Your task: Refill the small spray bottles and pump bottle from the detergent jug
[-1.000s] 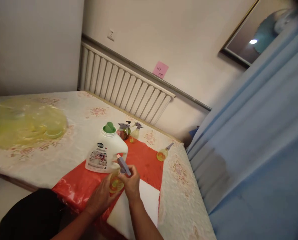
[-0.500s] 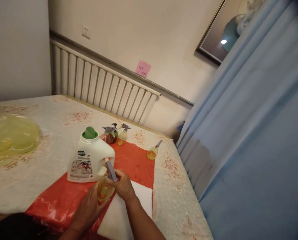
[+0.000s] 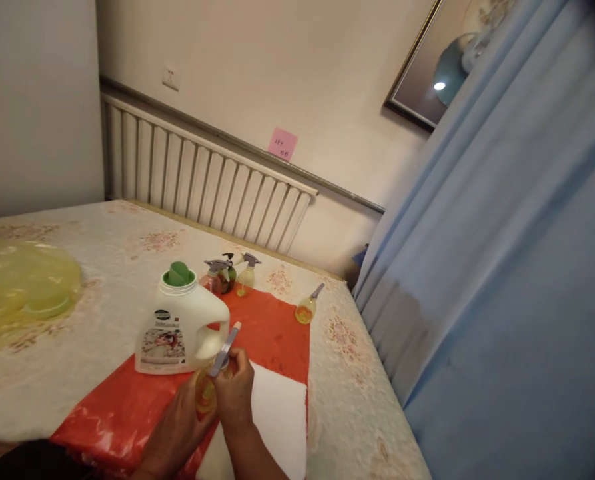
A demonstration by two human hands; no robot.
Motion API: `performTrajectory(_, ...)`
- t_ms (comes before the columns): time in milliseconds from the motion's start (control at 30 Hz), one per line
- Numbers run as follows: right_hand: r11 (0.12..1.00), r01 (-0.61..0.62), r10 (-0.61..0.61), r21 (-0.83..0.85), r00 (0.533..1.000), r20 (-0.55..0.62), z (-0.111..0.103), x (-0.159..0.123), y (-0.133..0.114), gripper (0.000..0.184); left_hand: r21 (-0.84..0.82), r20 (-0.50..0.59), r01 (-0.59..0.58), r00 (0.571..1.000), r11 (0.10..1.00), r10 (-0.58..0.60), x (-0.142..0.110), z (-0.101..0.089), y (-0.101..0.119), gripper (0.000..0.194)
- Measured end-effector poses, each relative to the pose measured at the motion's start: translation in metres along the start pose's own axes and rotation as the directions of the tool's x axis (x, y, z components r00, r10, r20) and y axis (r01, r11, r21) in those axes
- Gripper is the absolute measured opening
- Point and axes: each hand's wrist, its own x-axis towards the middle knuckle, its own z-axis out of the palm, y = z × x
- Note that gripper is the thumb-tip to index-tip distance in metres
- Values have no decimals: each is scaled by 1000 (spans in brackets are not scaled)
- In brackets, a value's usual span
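Both my hands are closed on a small spray bottle [image 3: 204,392] with yellow liquid and a grey trigger head. My left hand [image 3: 184,417] wraps round its body from below. My right hand [image 3: 237,397] grips the neck under the trigger head, which points up and to the right. The bottle is held just above a red plastic sheet [image 3: 272,330] and a white cloth [image 3: 277,417]. A large white detergent jug [image 3: 180,330] with a green cap stands right behind my hands.
Three small spray bottles [image 3: 227,275] stand in a cluster at the sheet's far edge; another [image 3: 307,308] lies tilted at its right corner. A yellow plastic bag [image 3: 22,287] lies at left. A white radiator [image 3: 202,180] lines the wall; a blue curtain [image 3: 502,267] hangs at right.
The trigger head has swung from pointing up-left to up-right as my right hand turned on the neck. The view shifted left, then settled.
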Motion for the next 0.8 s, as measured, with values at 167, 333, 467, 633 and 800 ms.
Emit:
performTrajectory(167,999,16,-21,37,990,138,-11,7,-5,23,-32,33,-32,999,999,33,-2,2,-4,68)
performTrajectory(333,994,17,-59,112,924,378,-31,18,-11,34,-22,37,-10,999,1000,11,-2,0,1,64)
performTrajectory(467,992,-11,-29,123,946,324,-27,17,-4,25,21,25,-33,999,999,32,-1,-1,1,64)
performTrajectory(633,987,-45,28,156,994,109,-9,5,-1,24,55,2,-57,998,997,57,-1,4,-7,67)
performTrajectory(800,990,-66,60,122,997,53,-5,0,-10,28,33,7,-70,998,997,70,1,3,-6,66)
